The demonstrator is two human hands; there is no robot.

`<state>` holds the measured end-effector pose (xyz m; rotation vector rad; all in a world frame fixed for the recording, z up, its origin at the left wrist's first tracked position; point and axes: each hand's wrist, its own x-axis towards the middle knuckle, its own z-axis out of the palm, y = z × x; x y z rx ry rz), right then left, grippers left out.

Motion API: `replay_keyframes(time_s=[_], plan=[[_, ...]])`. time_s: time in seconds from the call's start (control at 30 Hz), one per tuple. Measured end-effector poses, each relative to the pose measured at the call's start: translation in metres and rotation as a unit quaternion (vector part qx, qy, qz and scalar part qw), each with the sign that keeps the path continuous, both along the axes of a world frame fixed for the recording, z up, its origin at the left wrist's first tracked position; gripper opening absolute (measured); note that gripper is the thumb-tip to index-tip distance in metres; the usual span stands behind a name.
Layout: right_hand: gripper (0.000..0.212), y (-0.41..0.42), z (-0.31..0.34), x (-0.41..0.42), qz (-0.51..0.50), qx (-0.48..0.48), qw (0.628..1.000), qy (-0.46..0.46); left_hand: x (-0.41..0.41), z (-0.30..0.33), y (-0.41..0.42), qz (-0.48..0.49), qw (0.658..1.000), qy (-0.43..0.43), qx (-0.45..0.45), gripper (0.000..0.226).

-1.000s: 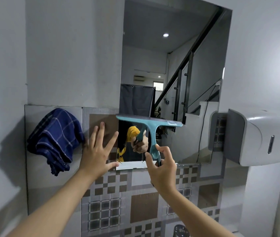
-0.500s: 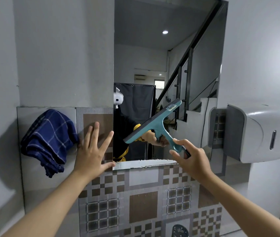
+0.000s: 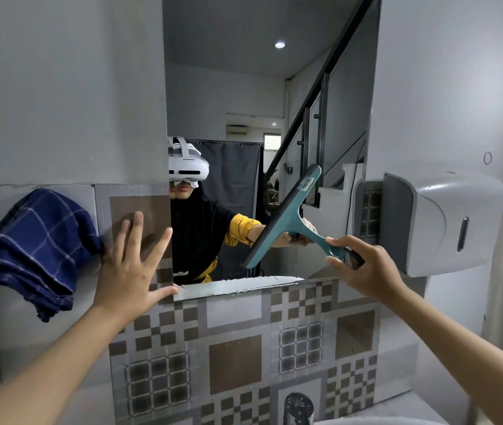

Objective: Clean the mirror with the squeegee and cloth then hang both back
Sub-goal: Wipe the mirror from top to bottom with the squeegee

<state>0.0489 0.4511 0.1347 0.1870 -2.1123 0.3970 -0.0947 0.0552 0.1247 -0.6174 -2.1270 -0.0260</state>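
Observation:
A tall mirror (image 3: 244,87) is fixed to the wall above patterned tiles. My right hand (image 3: 363,268) grips the handle of a teal squeegee (image 3: 287,216). Its blade is tilted steeply, upper end to the right, in front of the mirror's lower right part. Whether the blade touches the glass I cannot tell. My left hand (image 3: 133,265) lies flat with fingers spread on the tiled wall, beside the mirror's lower left corner. A dark blue checked cloth (image 3: 35,246) hangs bunched on the wall, just left of that hand.
A grey-white wall dispenser (image 3: 446,222) juts out right of the mirror, close to my right hand. A dark tap top (image 3: 299,406) shows at the bottom edge below the tiles. The mirror reflects a person wearing a headset, and a staircase.
The squeegee blade has swung from level to steeply tilted and shifted right with my right hand. My left hand has stayed on the wall. The view has moved closer and left.

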Motion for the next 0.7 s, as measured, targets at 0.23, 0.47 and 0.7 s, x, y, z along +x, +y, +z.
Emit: replay_keyframes(time_s=[0.23,0.47,0.7], plan=[[0.042,0.008,-0.003,0.005,0.005,-0.005,1.0,-0.005,0.001,0.0,0.0,-0.01,1.0,0.002,-0.002,0.114],[0.037,0.033,-0.018,0.02,-0.003,-0.054,0.998,-0.016,-0.003,0.0,-0.001,-0.016,1.0,-0.002,-0.004,0.103],[0.024,0.032,-0.035,0.04,-0.011,-0.164,0.985,-0.048,-0.002,0.0,0.001,-0.017,1.0,0.0,-0.009,0.105]])
